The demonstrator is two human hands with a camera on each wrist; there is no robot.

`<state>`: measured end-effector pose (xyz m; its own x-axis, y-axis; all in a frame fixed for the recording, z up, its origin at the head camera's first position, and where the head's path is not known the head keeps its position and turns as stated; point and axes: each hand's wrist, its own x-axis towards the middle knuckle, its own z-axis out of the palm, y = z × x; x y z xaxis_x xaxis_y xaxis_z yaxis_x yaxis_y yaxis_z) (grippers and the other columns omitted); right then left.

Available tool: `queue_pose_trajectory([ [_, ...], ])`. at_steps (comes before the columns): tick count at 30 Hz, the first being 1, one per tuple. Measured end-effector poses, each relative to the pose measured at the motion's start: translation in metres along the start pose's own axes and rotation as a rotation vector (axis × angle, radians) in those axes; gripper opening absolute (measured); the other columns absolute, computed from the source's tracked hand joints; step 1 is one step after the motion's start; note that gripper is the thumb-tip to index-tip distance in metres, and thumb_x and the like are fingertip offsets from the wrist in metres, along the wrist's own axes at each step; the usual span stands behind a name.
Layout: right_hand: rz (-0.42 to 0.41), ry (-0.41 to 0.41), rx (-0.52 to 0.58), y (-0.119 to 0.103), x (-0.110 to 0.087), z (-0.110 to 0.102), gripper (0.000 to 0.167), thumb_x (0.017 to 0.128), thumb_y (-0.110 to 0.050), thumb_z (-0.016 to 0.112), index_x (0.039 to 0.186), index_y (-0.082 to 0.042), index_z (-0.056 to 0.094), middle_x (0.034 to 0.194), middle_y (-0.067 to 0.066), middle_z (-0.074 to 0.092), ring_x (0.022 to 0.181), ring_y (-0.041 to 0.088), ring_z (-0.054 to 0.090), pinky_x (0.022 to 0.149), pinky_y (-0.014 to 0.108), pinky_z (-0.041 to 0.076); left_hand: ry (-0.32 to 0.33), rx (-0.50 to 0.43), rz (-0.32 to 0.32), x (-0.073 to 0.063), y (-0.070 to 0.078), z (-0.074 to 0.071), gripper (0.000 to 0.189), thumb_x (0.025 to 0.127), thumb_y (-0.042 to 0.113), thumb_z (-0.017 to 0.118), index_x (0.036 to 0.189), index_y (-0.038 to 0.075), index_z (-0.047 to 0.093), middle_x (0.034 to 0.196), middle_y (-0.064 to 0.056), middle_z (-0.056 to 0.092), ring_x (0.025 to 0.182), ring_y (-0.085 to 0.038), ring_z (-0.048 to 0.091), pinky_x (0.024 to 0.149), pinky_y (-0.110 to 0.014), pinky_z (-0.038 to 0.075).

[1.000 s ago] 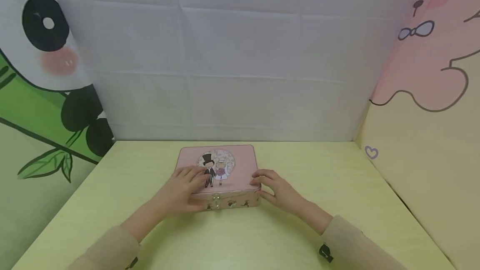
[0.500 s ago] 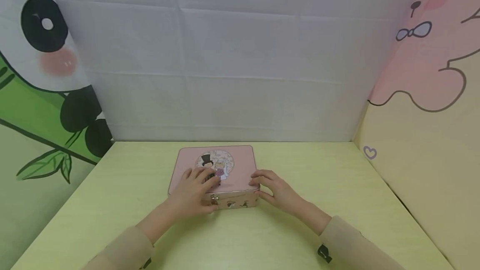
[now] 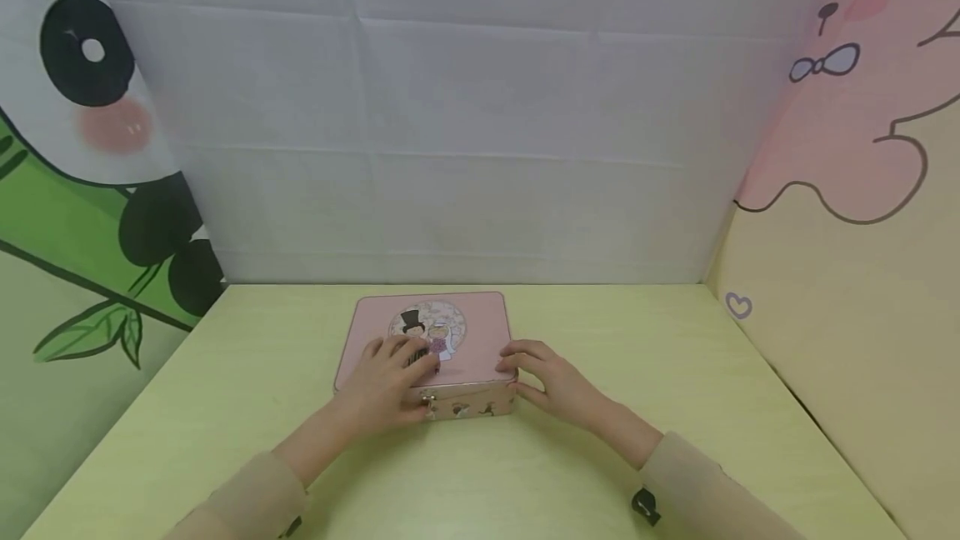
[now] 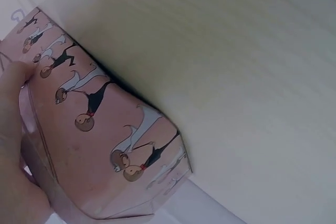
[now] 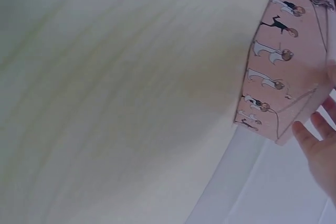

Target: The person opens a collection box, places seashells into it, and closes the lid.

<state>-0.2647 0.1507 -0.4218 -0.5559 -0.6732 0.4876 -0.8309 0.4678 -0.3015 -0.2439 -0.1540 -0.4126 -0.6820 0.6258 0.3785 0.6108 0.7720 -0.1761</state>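
Note:
A pink lidded tin box (image 3: 480, 332) with a cartoon couple on its closed lid stands on the table. My left hand (image 3: 381, 382) lies over its front left part, fingers bent on the lid and thumb down at the metal clasp (image 3: 428, 401). In the left wrist view, that thumb touches the box's printed side (image 4: 89, 129). My right hand (image 3: 555, 382) holds the front right corner, fingertips on the lid edge and thumb lower at the side. The right wrist view shows this hand (image 5: 323, 156) beside the box's end, partly cut off.
The pale yellow table (image 3: 480, 482) extends around the box. A white cloth backdrop (image 3: 480, 148) stands behind, with a panda panel (image 3: 90, 190) at left and a pink animal panel (image 3: 847, 132) at right.
My left hand has shifted right along the box, its thumb now at the clasp and its fingers further over the couple picture. The right hand keeps its place at the corner.

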Motion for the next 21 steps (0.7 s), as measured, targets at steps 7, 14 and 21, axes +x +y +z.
queue_pose_trajectory([
  [7,0.085,-0.108,0.033,-0.010,0.002,-0.021,0.035,0.088,-0.020,0.067,0.122,-0.014,0.059,0.136,0.005,0.050,0.129,0.023,0.044,0.104,0.038,0.040,-0.057,-0.090,-0.047,0.000,-0.001,-0.017,0.069,0.068,0.055,0.077,0.125,0.025,0.054,0.131,-0.005,0.050,0.120,-0.032,0.044,0.093,-0.062,0.038],
  [14,0.152,-0.134,0.000,-0.014,0.000,-0.054,0.044,0.089,-0.028,0.065,0.131,-0.017,0.052,0.141,0.002,0.046,0.132,0.022,0.042,0.103,0.042,0.040,-0.080,-0.139,-0.104,-0.002,-0.008,-0.039,0.074,0.071,0.055,0.075,0.133,0.021,0.052,0.135,-0.009,0.051,0.121,-0.035,0.047,0.098,-0.063,0.034],
  [21,0.192,-0.076,-0.069,-0.008,-0.020,-0.084,0.048,0.088,-0.028,0.067,0.132,-0.018,0.052,0.142,0.002,0.045,0.132,0.022,0.040,0.102,0.044,0.040,0.006,-0.095,-0.113,-0.013,-0.025,-0.054,0.068,0.076,0.047,0.073,0.133,0.020,0.050,0.133,-0.010,0.052,0.120,-0.033,0.049,0.098,-0.064,0.033],
])
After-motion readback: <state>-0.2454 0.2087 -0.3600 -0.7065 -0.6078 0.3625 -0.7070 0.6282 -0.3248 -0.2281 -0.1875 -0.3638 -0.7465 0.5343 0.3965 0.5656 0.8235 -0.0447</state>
